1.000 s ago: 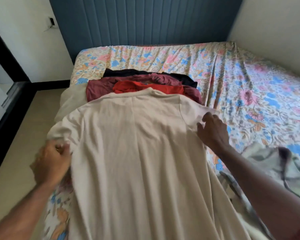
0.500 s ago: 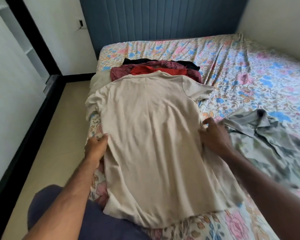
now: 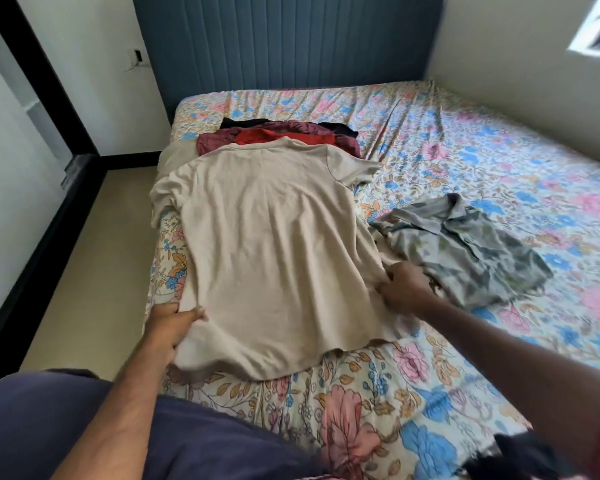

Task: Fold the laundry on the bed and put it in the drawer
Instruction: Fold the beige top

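On the floral bed (image 3: 465, 188), I'm pinching the beige T-shirt (image 3: 274, 244) near its hem: left hand (image 3: 168, 325) and right hand (image 3: 404, 285) gripping its 2 side edges, collar pointing away.

From my head camera: a beige short-sleeved cotton T-shirt (image 3: 274, 251) lies spread flat along the left side of the bed with the floral-print sheet (image 3: 465, 161), its hem toward the near edge. My left hand (image 3: 172, 325) pinches the shirt's lower left edge; my right hand (image 3: 404, 289) grips its lower right edge. Beyond the collar, toward the padded blue headboard (image 3: 284, 39), sits a pile of maroon, red and black garments (image 3: 278, 135). Just beside my right hand, a crumpled green camouflage collared shirt (image 3: 465, 251) rests on the sheet. A dark piece of cloth (image 3: 513, 455) shows at the near right corner.
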